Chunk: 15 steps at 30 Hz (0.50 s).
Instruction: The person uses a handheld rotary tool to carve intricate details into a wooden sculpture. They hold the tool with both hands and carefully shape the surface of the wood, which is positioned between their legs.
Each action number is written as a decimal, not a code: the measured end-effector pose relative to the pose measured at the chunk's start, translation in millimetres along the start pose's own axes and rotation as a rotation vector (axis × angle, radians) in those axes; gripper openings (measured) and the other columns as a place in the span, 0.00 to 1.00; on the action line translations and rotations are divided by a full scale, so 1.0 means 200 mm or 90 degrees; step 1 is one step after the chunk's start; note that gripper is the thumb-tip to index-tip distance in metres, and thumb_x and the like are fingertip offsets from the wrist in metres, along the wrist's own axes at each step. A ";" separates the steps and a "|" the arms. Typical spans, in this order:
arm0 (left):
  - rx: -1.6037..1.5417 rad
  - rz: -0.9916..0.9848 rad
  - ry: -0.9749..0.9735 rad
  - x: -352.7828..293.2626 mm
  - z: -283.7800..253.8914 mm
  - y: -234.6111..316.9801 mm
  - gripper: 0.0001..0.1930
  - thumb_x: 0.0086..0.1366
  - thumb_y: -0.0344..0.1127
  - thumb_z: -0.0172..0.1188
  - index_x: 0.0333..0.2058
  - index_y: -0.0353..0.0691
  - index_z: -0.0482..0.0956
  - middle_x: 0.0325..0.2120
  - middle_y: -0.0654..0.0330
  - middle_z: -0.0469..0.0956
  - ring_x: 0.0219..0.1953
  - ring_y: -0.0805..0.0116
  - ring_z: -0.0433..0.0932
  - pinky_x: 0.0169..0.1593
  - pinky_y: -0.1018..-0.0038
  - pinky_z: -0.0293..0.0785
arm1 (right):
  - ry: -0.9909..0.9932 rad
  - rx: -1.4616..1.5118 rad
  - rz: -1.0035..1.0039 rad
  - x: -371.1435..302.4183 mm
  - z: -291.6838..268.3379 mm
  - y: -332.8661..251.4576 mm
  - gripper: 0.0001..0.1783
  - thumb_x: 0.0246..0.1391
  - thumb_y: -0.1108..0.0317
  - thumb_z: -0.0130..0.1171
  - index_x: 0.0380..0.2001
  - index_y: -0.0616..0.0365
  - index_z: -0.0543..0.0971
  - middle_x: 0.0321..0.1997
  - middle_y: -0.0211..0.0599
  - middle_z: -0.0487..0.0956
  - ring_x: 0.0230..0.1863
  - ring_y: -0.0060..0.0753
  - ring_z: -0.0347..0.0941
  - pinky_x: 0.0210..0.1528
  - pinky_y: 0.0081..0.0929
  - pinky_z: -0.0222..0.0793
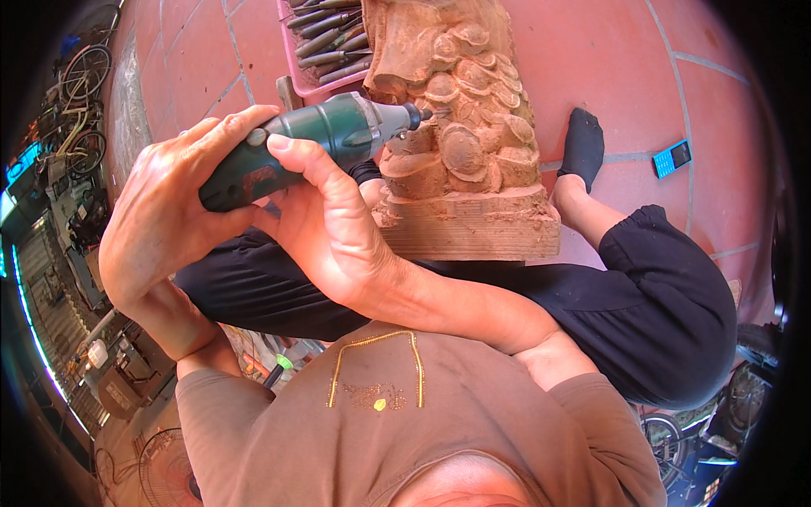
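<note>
A green and grey rotary tool (334, 127) is held between both my hands, its thin bit pointing right over a carved wooden block (465, 152). My left hand (160, 198) wraps round the tool's rear end from the left. From below, my right hand (325, 224) grips the same body, thumb laid along its top; some of its fingers are hidden. Rounded, coin-like and leafy shapes cover the block, and reddish dust coats it. Whether the bit touches the wood I cannot tell.
A pink tray (291, 72) of chisels with dark handles (325, 38) lies beyond the tool, left of the block. To the right, a blue mobile phone (672, 159) rests on the red tiled floor (591, 51), near my foot in a black sock (583, 144). Bicycles (84, 72) stand far left.
</note>
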<state>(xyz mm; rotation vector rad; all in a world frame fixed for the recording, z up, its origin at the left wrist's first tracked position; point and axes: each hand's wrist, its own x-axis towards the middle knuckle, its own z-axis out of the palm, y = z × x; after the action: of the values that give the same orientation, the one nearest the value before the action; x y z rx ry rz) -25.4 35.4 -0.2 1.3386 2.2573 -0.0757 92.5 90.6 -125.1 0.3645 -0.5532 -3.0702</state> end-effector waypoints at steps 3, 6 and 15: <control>-0.003 -0.004 -0.006 0.00 0.00 0.00 0.41 0.41 0.31 0.73 0.60 0.41 0.74 0.38 0.48 0.80 0.41 0.44 0.80 0.43 0.58 0.76 | -0.006 0.018 0.009 0.00 -0.01 0.00 0.17 0.60 0.58 0.65 0.49 0.49 0.75 0.46 0.25 0.77 0.52 0.23 0.72 0.59 0.37 0.68; -0.004 -0.007 -0.010 -0.01 -0.01 0.00 0.42 0.41 0.30 0.73 0.61 0.41 0.73 0.37 0.49 0.80 0.40 0.44 0.80 0.43 0.58 0.76 | -0.005 0.027 0.017 0.00 0.00 0.00 0.16 0.60 0.60 0.64 0.49 0.49 0.75 0.46 0.25 0.78 0.51 0.23 0.73 0.59 0.37 0.68; -0.004 0.008 0.014 -0.01 0.01 -0.01 0.42 0.42 0.31 0.74 0.61 0.41 0.73 0.38 0.49 0.80 0.41 0.44 0.80 0.43 0.58 0.76 | -0.011 0.024 0.024 0.01 0.00 -0.02 0.16 0.60 0.60 0.65 0.48 0.47 0.75 0.46 0.23 0.78 0.49 0.22 0.73 0.59 0.36 0.67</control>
<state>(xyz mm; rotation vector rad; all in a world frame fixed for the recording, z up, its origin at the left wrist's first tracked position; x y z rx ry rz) -25.4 32.8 -1.5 1.3576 2.2651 -0.0494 90.9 93.3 -127.3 0.3255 -0.6116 -3.0330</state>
